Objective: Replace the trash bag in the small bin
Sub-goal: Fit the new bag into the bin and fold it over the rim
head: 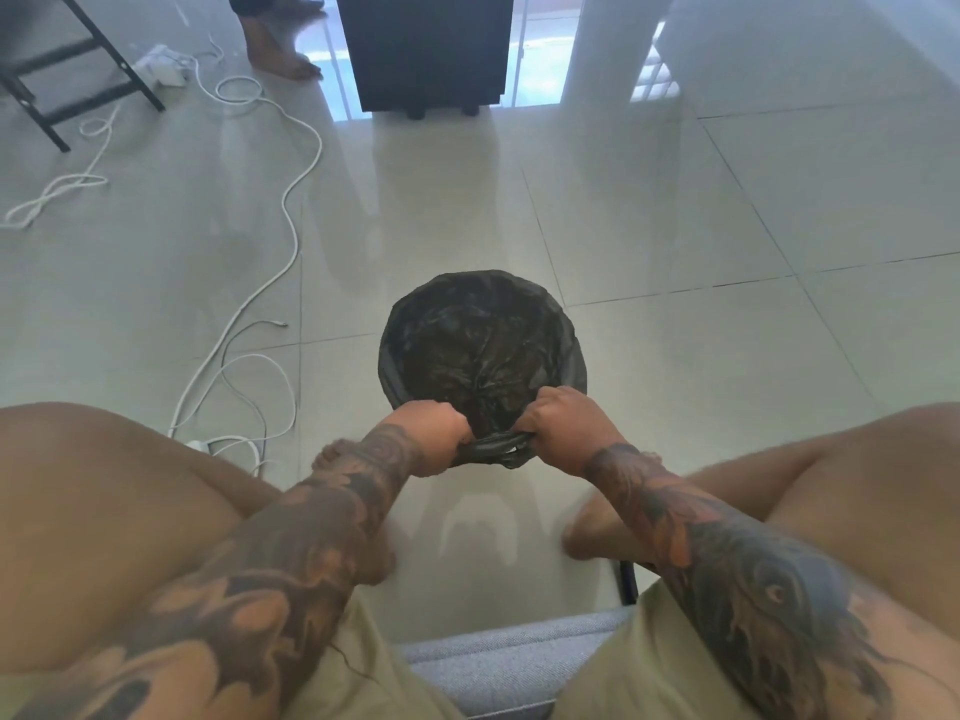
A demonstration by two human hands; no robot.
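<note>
Person: seated on a grey cushioned seat (511,662), knees spread, leaning forward with both tattooed forearms reaching down between the legs.
Small bin: stands on the glossy tiled floor (701,226) just in front of the person, between the knees; its own walls are hidden by the black trash bag (480,345) that lines it.
Trash bag: spread over the far and side rim, crumpled down into the middle; the near edge is gathered into a twisted strip pulled taut between the two hands.
Left hand (428,431): fingers clenched round the left end of the gathered bag edge, knuckles up.
Right hand (563,418): fingers curled tight on the right end of the same strip, at the near rim.
Hands to each other: near, not touching, the strip of plastic stretched between them.
Cables: white cables (291,200) loop across the floor to the left, running toward a white power strip (156,65) near the top left.
Frame: a black metal frame (78,80) stands at the far left by the power strip.
Cabinet: a dark cabinet (426,49) stands straight ahead, well beyond the bin.
Other person: a bare foot (278,52) on the floor beside the cabinet.
</note>
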